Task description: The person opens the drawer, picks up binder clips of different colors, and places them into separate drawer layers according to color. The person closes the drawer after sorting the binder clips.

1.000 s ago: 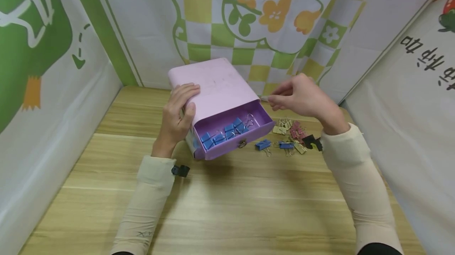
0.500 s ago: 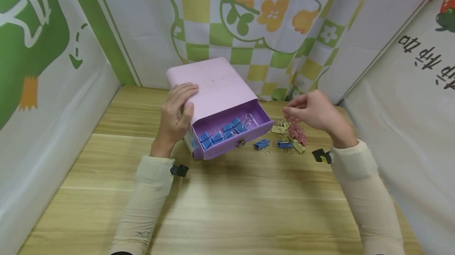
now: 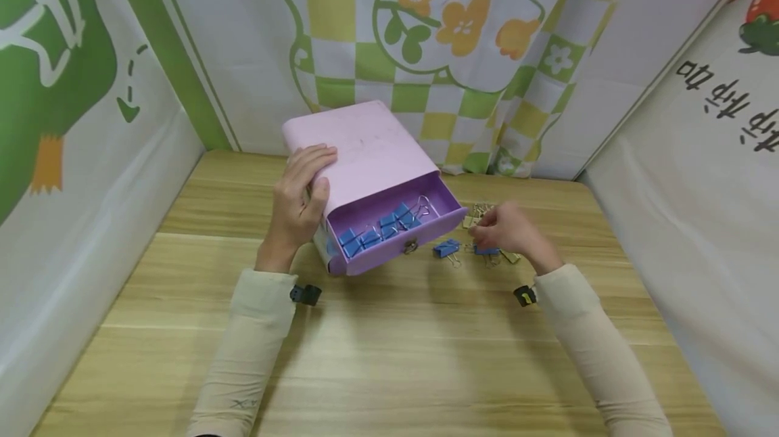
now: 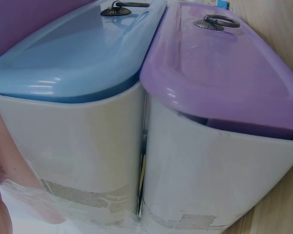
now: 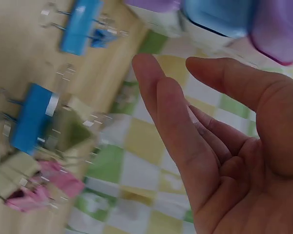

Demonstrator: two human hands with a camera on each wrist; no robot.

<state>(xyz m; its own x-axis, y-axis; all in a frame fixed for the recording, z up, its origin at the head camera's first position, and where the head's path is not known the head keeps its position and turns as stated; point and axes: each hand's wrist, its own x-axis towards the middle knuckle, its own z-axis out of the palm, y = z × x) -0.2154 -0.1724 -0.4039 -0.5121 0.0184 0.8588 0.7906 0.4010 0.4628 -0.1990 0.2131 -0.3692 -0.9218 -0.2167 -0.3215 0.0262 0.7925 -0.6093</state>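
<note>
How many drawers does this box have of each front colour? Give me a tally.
Purple: 2, the pulled-out drawer and the bottom drawer
Blue: 1, the middle drawer between them
Total: 3

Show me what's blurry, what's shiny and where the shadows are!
Right wrist view: the blue clips look smeared; left wrist view: pale glare streaks the blue drawer; head view: soft shadows fall on the table in front of the box.
</note>
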